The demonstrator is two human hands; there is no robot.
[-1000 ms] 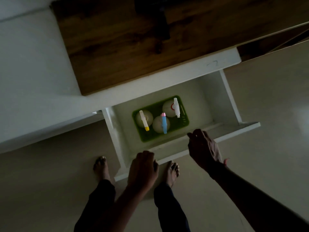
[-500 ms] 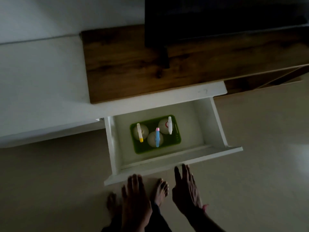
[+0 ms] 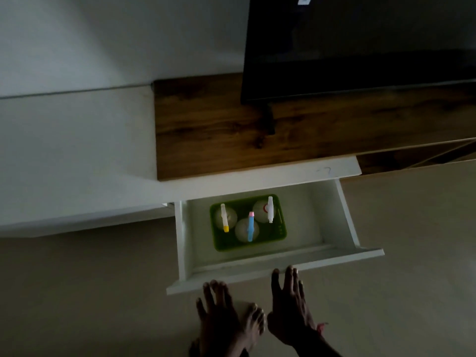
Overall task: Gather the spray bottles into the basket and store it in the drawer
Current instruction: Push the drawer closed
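A green basket sits inside the white drawer, which stands pulled out. Three spray bottles stand in the basket: one with a yellow-tipped nozzle, one with a blue and pink nozzle, one with a white nozzle. My left hand hovers with fingers spread just below the drawer front, holding nothing. My right hand has its fingers spread, and the tips reach the drawer's front edge.
A wooden cabinet top lies above the drawer with a dark screen over it. A white ledge runs to the left. My bare foot stands on the beige floor below the drawer.
The view has tilted up and back, so the drawer sits lower in the picture. Both hands have opened flat and come close to the drawer front. The basket has not moved.
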